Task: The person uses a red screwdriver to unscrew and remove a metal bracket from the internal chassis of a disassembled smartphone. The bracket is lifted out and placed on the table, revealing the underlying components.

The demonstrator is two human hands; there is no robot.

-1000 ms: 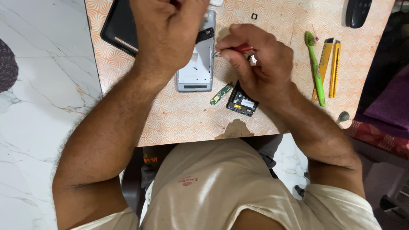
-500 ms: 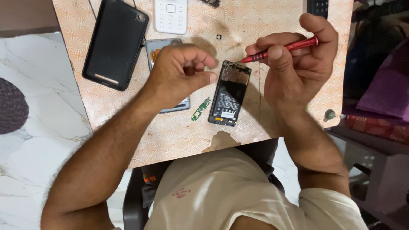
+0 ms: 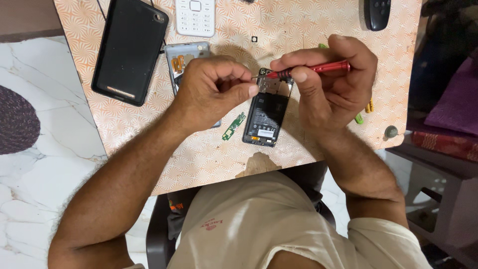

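Observation:
An opened phone (image 3: 266, 112) with its black battery showing lies on the patterned table (image 3: 308, 20). My right hand (image 3: 331, 84) grips a red-handled screwdriver (image 3: 313, 68), its tip at the phone's top end. My left hand (image 3: 214, 89) is curled at the phone's upper left edge, thumb and fingers pinched close to the screwdriver tip; whether it holds a small part I cannot tell. A small green circuit board (image 3: 233, 126) lies just left of the phone.
A black phone back cover (image 3: 129, 50) lies at the upper left, a grey phone frame (image 3: 186, 55) beside it, a white keypad phone (image 3: 195, 17) above. A dark remote (image 3: 377, 12) sits top right. Green and yellow tools peek out under my right hand. White marble floor on the left.
The view has shifted up over the table. The screwdriver tip has come down onto the top of the opened phone, and my left hand has closed in beside it.

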